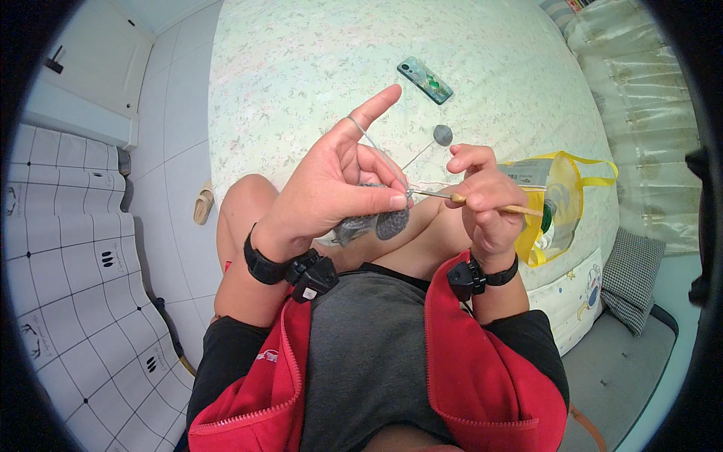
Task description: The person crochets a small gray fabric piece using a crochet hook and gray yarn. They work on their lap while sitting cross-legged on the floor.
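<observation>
My left hand [339, 175] pinches a small grey crocheted piece [391, 223] between thumb and fingers, its index finger raised with grey yarn looped round it. In my right hand [491, 195] is a crochet hook [508, 208] with a wooden handle, its metal tip touching the top edge of the grey piece. A strand runs from the work to a grey ball of yarn [443, 135] on the flowered bedspread. A thin pale strand also passes between the two hands. My left fingers hide part of the crocheted piece.
A phone in a patterned case [425, 80] lies on the bedspread [294, 68] beyond the yarn. To the right stands a clear bag with yellow trim [565, 169], with items inside. A checked cushion [632, 277] is at far right, and a slipper [203, 204] on the left floor.
</observation>
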The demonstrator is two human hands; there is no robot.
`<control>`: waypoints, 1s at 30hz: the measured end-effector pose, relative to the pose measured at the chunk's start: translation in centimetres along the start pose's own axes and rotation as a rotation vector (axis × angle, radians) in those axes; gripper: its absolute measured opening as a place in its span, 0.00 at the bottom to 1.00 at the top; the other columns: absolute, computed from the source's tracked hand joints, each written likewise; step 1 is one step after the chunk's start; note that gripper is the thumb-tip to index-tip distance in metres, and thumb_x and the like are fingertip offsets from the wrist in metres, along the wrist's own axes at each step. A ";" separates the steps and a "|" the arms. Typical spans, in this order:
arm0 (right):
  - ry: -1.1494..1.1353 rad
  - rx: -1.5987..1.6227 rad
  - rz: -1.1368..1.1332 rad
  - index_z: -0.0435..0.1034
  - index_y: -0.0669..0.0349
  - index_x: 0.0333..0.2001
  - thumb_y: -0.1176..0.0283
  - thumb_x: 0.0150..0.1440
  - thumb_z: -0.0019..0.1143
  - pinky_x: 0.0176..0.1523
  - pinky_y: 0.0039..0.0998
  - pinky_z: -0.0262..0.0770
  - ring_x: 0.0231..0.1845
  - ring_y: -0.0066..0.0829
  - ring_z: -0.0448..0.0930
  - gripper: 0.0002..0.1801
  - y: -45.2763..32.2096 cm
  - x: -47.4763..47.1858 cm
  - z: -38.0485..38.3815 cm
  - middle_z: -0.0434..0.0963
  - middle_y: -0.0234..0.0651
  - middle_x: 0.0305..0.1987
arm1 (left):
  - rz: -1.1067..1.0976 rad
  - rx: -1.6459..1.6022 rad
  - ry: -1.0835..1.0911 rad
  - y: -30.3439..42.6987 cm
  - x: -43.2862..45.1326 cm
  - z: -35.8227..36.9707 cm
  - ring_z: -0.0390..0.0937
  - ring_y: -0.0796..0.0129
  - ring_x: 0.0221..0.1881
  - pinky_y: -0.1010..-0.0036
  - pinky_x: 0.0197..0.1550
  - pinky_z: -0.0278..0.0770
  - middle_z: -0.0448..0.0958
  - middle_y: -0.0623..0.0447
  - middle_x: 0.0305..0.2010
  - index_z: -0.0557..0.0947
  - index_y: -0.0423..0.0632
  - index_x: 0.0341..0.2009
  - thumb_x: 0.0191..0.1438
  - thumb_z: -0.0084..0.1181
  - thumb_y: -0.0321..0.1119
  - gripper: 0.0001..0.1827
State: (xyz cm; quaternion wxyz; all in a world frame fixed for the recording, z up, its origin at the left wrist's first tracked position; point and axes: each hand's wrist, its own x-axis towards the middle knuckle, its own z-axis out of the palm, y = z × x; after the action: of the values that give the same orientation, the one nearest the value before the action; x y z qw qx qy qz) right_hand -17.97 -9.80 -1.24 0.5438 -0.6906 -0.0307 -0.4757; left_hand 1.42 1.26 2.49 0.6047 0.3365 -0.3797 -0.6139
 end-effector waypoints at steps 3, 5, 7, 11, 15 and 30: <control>0.061 0.099 0.064 0.76 0.56 0.31 0.61 0.53 0.57 0.57 0.47 0.60 0.46 0.41 0.74 0.10 0.2 -0.2 0.7 0.79 0.32 0.29 | -0.019 -0.044 -0.027 0.0 0.1 -0.1 0.76 0.74 0.32 0.81 0.38 0.74 0.77 0.48 0.30 0.46 0.45 0.67 0.43 0.60 0.15 0.50; 0.095 0.139 0.093 0.76 0.55 0.31 0.61 0.54 0.56 0.58 0.47 0.59 0.46 0.40 0.73 0.11 0.4 -0.3 1.1 0.79 0.32 0.29 | -0.028 -0.025 -0.024 0.0 0.1 0.0 0.76 0.74 0.32 0.82 0.38 0.74 0.77 0.48 0.30 0.46 0.45 0.67 0.43 0.60 0.15 0.50; 0.098 0.127 0.092 0.76 0.55 0.31 0.60 0.54 0.56 0.58 0.48 0.59 0.46 0.40 0.73 0.11 0.4 -0.4 1.1 0.79 0.32 0.28 | -0.032 -0.002 -0.016 0.0 0.1 0.0 0.76 0.75 0.32 0.82 0.38 0.74 0.77 0.48 0.30 0.46 0.45 0.67 0.43 0.59 0.15 0.50; 0.033 0.041 0.042 0.76 0.55 0.32 0.60 0.53 0.57 0.59 0.48 0.58 0.46 0.40 0.73 0.11 0.2 -0.2 0.4 0.79 0.31 0.28 | -0.041 0.001 -0.019 0.1 -0.1 -0.1 0.76 0.75 0.32 0.82 0.38 0.74 0.77 0.49 0.30 0.47 0.46 0.67 0.43 0.59 0.15 0.49; 0.034 0.145 0.049 0.76 0.55 0.32 0.60 0.54 0.56 0.59 0.49 0.57 0.46 0.40 0.73 0.11 0.3 -0.2 0.6 0.78 0.33 0.27 | -0.051 -0.038 -0.044 0.1 -0.2 -0.4 0.76 0.76 0.32 0.84 0.37 0.73 0.78 0.49 0.30 0.49 0.45 0.66 0.43 0.60 0.16 0.48; 0.170 0.318 0.746 0.69 0.66 0.47 0.71 0.55 0.56 0.50 0.23 0.69 0.41 0.20 0.74 0.16 0.5 -0.5 4.8 0.76 0.31 0.38 | 0.212 0.211 0.236 -2.4 -0.2 0.3 0.76 0.75 0.35 0.82 0.38 0.74 0.79 0.50 0.35 0.75 0.38 0.48 0.53 0.54 0.23 0.16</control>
State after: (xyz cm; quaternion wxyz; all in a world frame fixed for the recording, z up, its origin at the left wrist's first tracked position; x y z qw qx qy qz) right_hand -14.97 -6.08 -1.73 0.7794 -0.5200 0.1936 -0.2909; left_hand 0.03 1.40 0.55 0.6678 0.4259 -0.4015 -0.4598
